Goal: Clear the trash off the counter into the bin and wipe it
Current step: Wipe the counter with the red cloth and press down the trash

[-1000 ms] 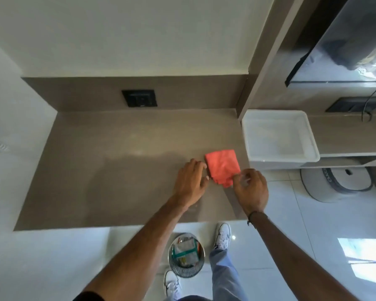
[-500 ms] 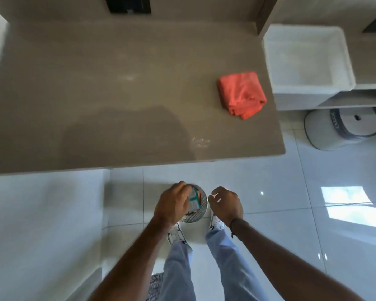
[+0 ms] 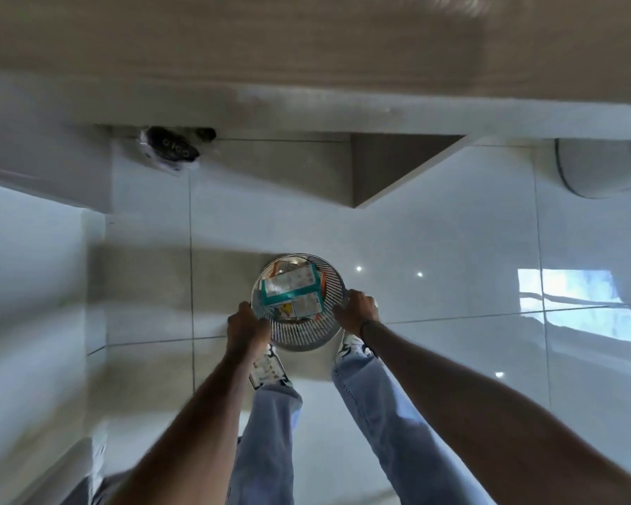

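**Both hands on the bin, down at floor level**

Head view: the camera looks almost straight down. Just below the centre of the frame a round perforated metal bin point(image 3: 299, 304) stands on the glossy white floor tiles point(image 3: 452, 249), between the person's white shoes and jeans. The left hand point(image 3: 247, 328) is closed around the rim on its lower-left side; the right hand point(image 3: 356, 311) is curled over the rim on the lower-right side. Neither hand holds anything else. Inside the bin lie flattened cartons and wrappers point(image 3: 292, 287), teal, white and orange, filling most of the opening.

The counter point(image 3: 234, 41) runs across the top of the frame as a blurred beige band; the part in view shows no trash. A rounded grey object point(image 3: 598, 169) sits at the upper right edge, too cropped to identify.

Judging by this, the clearing step looks finished and the person is handling the bin itself, either shifting or lifting it. Whether the wiping is finished cannot be told here. The next move likely calls for an even two-handed hold so the loose cartons stay inside.
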Demonstrator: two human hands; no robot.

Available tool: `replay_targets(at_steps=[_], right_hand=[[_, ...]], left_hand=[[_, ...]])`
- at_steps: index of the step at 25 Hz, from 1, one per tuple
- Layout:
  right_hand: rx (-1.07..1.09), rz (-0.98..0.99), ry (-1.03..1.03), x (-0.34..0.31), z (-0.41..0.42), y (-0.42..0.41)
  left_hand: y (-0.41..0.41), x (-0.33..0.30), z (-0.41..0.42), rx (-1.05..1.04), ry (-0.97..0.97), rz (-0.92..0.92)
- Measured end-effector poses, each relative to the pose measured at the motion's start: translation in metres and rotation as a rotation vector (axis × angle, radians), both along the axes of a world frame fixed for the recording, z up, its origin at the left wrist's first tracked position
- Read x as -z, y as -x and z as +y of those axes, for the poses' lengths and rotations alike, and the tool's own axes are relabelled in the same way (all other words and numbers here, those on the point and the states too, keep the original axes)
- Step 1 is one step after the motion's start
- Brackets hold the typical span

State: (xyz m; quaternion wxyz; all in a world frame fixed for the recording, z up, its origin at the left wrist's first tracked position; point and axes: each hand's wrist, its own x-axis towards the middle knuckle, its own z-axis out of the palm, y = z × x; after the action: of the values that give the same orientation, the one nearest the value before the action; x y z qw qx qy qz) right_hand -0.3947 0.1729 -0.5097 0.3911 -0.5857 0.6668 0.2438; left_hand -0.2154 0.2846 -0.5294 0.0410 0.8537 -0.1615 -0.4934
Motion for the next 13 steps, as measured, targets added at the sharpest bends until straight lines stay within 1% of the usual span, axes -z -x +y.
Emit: replay_targets(at_steps=[2,5,7,10,13], right_hand=[[-0.025,0.02,0.001,0.01,-0.003,-0.002],[-0.021,0.046,-0.019,-0.02,-0.007,0.004],[-0.028,0.011,-0.039,-0.07,-0.006,0.009],[-0.025,-0.049,0.022,-0.162,0.0,0.017],[-0.023,-0.084,0.055,-0.254,0.004,0.028]], left_hand=[[0.001,0.003,-0.004,0.024,0.036,-0.036],[0.005,-0.036,-0.004,0.037,0.066,-0.05],[0.005,-0.09,0.001,0.027,0.038,-0.047],[0.006,-0.174,0.007,0.013,-0.017,-0.017],[0.011,-0.262,0.005,-0.043,0.019,0.074]])
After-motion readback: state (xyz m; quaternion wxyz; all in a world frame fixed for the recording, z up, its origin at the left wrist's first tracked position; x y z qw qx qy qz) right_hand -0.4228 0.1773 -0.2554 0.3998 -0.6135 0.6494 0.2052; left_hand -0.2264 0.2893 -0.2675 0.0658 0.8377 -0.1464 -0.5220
